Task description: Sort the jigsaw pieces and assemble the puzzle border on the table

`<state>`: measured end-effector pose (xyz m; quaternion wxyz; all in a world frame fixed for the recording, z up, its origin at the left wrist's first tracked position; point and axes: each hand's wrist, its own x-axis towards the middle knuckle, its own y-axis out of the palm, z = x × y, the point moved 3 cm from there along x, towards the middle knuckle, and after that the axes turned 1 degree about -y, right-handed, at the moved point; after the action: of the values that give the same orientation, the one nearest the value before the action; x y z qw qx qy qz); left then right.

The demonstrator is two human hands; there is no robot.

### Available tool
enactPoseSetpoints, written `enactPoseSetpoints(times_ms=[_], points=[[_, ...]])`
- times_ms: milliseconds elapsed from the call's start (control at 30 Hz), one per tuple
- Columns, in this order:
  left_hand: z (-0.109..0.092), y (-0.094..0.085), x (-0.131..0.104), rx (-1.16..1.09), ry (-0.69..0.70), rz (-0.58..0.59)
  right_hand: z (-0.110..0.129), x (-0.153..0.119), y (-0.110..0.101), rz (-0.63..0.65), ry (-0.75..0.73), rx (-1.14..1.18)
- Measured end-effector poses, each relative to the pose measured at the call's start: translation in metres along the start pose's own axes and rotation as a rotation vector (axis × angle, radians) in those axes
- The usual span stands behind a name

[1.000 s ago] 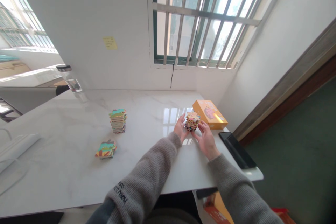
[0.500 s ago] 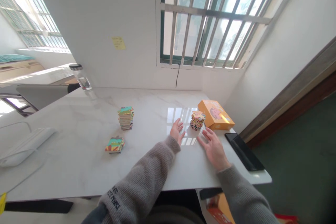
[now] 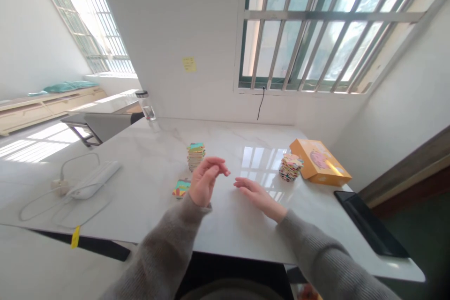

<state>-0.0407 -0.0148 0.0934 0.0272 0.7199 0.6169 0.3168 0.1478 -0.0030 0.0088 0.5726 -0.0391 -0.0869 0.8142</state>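
My left hand point(image 3: 206, 182) is raised over the table with its fingers loosely bent and apart from the thumb, and nothing shows in it. Partly behind it stand a tall stack of puzzle pieces point(image 3: 196, 152) and a lower pile of puzzle pieces point(image 3: 181, 188) in teal, yellow and red. To the right, my right hand point(image 3: 260, 197) reaches leftward with its fingers stretched out, holding nothing. Another puzzle-piece stack point(image 3: 291, 167), with pink and cream on top, stands beyond the right hand, close to an orange box point(image 3: 321, 161).
A black flat object point(image 3: 369, 225) lies along the right side of the white table point(image 3: 225, 232). On the left are a white power strip point(image 3: 96, 180) with cables and, at the back corner, a clear bottle point(image 3: 146, 107). A barred window and a wall stand behind.
Both hands have moved away from the right-hand stack toward the left, the left hand now in front of the left stacks. The view has turned left. No stack has visibly changed.
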Motion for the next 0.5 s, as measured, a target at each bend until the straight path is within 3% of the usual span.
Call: enactPoseSetpoints(times_ms=[100, 167, 267, 333, 400, 500], points=[[-0.047, -0.054, 0.026, 0.059, 0.195, -0.098, 0.008, 0.032, 0.024, 0.077, -0.201, -0.493], [-0.058, -0.100, 0.044, 0.101, 0.172, -0.217, 0.010, 0.050, 0.042, 0.124, -0.268, -0.663], [-0.045, -0.165, 0.061, 0.241, -0.074, -0.399, 0.009, 0.073, 0.064, 0.138, -0.347, -0.736], [-0.027, -0.196, 0.062, 0.323, -0.228, -0.469, 0.006, 0.085, 0.075, 0.126, -0.349, -0.660], [-0.008, -0.214, 0.057, 0.282, -0.352, -0.506, 0.001, 0.097, 0.082, 0.077, -0.298, -0.550], [0.013, -0.221, 0.052, 0.170, -0.426, -0.476, -0.001, 0.115, 0.090, -0.008, -0.206, -0.340]])
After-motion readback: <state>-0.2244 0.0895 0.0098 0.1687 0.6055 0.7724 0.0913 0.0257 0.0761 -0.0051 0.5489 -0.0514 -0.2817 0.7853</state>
